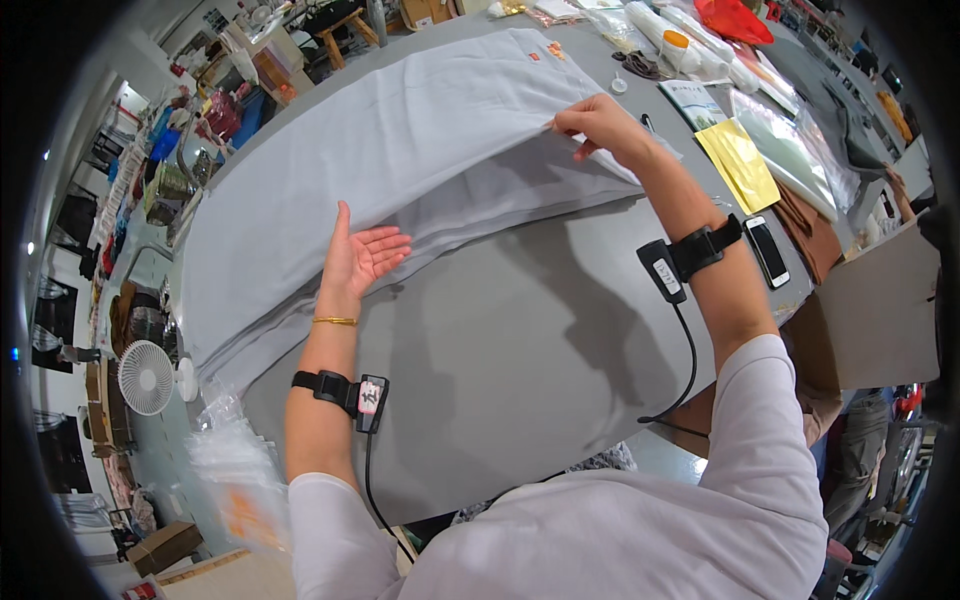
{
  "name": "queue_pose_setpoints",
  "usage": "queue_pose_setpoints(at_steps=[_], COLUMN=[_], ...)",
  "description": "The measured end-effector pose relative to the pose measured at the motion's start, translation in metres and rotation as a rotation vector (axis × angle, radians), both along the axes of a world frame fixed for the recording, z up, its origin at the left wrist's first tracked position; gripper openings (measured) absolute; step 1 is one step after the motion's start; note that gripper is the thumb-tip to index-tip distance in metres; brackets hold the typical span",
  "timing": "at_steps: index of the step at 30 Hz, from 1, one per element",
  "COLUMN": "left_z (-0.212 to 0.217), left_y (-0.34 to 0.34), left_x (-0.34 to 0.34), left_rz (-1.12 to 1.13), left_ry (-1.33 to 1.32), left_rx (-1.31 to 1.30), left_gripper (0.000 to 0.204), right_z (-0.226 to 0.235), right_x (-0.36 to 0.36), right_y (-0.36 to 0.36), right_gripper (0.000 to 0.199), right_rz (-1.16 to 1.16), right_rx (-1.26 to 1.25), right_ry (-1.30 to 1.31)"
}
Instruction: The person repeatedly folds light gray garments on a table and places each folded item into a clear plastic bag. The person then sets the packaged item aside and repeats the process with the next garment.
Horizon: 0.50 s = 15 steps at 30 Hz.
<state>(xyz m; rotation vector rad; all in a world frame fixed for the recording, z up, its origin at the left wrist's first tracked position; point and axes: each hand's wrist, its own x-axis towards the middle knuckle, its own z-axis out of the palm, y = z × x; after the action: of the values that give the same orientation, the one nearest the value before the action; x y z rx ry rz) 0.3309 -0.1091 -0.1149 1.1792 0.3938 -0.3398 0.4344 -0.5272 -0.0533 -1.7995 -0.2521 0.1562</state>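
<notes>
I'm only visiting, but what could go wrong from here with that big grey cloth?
The right hand pinches the near edge of the grey cloth, while the left hand is open, so the raised edge might slip or drop unevenly. Also, the black cable looping from the right forearm near the edge of the table could perhaps snag as that arm moves.

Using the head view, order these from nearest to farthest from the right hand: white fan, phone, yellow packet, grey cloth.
Ranked from the right hand:
1. grey cloth: its edge is pinched in the fingers
2. yellow packet: to the right
3. phone: right, closer to the person
4. white fan: far left
</notes>
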Motion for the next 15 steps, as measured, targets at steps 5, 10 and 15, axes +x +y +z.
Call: queue_pose_setpoints(at_steps=[5,10,15], left_z=[-0.025,-0.033,-0.027], left_y=[0.017,0.023,0.012], left_x=[-0.007,-0.034,-0.031], left_rz=[0.183,-0.028,-0.047], left_ry=[0.055,0.04,-0.012], left_rx=[-0.109,-0.05,-0.13], left_gripper=[0.064,0.059,0.055], right_z=[-0.011,-0.036,-0.031], right_x=[-0.005,-0.028,-0.03], right_y=[-0.012,-0.009,-0.004], right_gripper=[0.03,0.03,0.032], right_rz=[0.125,0.057,-0.037], right_rx=[-0.24,-0.209,-0.219], right_ry=[0.089,0.063,-0.053])
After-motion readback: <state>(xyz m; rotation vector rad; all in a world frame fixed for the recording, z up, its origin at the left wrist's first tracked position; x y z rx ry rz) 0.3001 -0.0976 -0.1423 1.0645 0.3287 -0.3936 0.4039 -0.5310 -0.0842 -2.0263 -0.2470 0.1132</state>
